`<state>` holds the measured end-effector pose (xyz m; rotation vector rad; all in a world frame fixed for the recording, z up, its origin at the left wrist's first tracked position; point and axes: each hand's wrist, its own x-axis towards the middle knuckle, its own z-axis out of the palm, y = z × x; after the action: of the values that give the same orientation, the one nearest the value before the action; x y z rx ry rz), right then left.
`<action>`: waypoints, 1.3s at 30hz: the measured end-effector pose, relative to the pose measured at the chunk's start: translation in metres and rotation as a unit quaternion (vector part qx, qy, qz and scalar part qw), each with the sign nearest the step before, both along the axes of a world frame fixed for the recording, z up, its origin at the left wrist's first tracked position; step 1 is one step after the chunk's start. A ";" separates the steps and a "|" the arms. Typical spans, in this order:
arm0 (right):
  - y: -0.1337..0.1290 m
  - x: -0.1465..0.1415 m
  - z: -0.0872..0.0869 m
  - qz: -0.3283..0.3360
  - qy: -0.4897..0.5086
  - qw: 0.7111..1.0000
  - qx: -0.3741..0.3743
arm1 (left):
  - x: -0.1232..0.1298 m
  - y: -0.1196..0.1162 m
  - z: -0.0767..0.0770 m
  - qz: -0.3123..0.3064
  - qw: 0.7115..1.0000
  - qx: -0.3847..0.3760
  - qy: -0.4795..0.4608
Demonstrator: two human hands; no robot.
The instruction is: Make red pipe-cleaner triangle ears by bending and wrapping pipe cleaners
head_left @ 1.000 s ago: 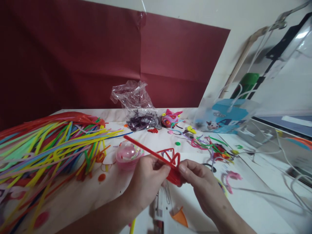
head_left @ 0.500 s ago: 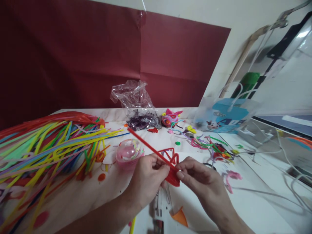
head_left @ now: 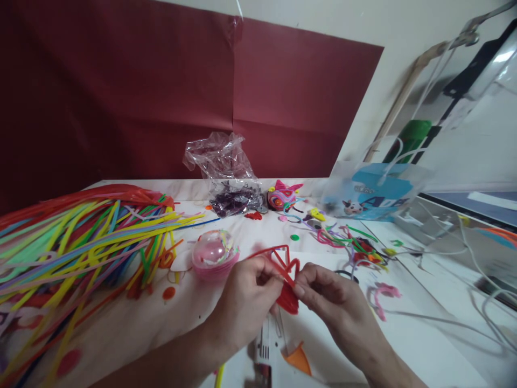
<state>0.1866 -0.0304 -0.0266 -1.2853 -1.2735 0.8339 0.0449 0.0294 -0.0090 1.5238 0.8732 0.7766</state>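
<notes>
A red pipe cleaner (head_left: 288,300) is bent into a zigzag, with a dense red part low between the hands. My left hand (head_left: 246,296) pinches it from the left, thumb against fingers. From the right, my right hand (head_left: 337,302) grips its folded edge between thumb and fingertips. Loops of the red stem stand up above the fingers. Below the hands lies a white slotted tool (head_left: 264,342), partly hidden, beside an orange piece (head_left: 299,359). White paper (head_left: 388,350) lies under the work.
A heap of coloured pipe cleaners (head_left: 100,242) covers the left side. Near it sits a clear-topped pink container (head_left: 214,253). Behind stand a plastic bag (head_left: 222,161) and a pink decorated figure (head_left: 283,196). Scraps (head_left: 363,250), a printed bag (head_left: 371,188) and cables (head_left: 472,253) occupy the right.
The long straight red end that stuck up to the left has swung down and away behind my left hand. Both hands keep nearly the same place.
</notes>
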 end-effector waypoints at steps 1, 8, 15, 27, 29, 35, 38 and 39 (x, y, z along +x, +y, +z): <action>0.000 0.001 0.000 0.002 0.001 1.000 -0.002 | 0.000 0.000 0.000 0.004 1.000 -0.002 0.005; -0.001 0.005 0.004 0.024 -0.050 0.998 -0.030 | 0.000 0.000 -0.004 0.015 1.000 0.004 0.010; 0.004 0.007 0.003 0.017 0.088 0.995 -0.045 | 0.001 0.002 -0.003 -0.013 1.000 -0.008 -0.022; 0.007 0.003 0.000 0.058 0.169 0.981 -0.073 | 0.004 -0.003 -0.004 0.017 0.998 -0.007 -0.063; 0.007 0.003 -0.002 0.058 0.167 0.982 -0.073 | 0.004 -0.004 -0.006 0.023 0.998 0.005 -0.054; 0.006 0.001 -0.003 0.039 0.180 0.981 -0.064 | 0.003 -0.008 -0.006 0.034 0.998 0.020 -0.042; 0.005 -0.003 0.000 0.030 0.201 0.977 -0.063 | 0.003 -0.008 -0.006 0.028 0.998 0.019 -0.046; 0.005 -0.004 0.001 0.029 0.207 0.976 -0.063 | 0.004 -0.008 -0.006 0.025 0.998 0.020 -0.049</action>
<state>0.1829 -0.0255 -0.0260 -1.1014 -0.9400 1.1715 0.0486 0.0212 -0.0155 1.4909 0.8306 0.9030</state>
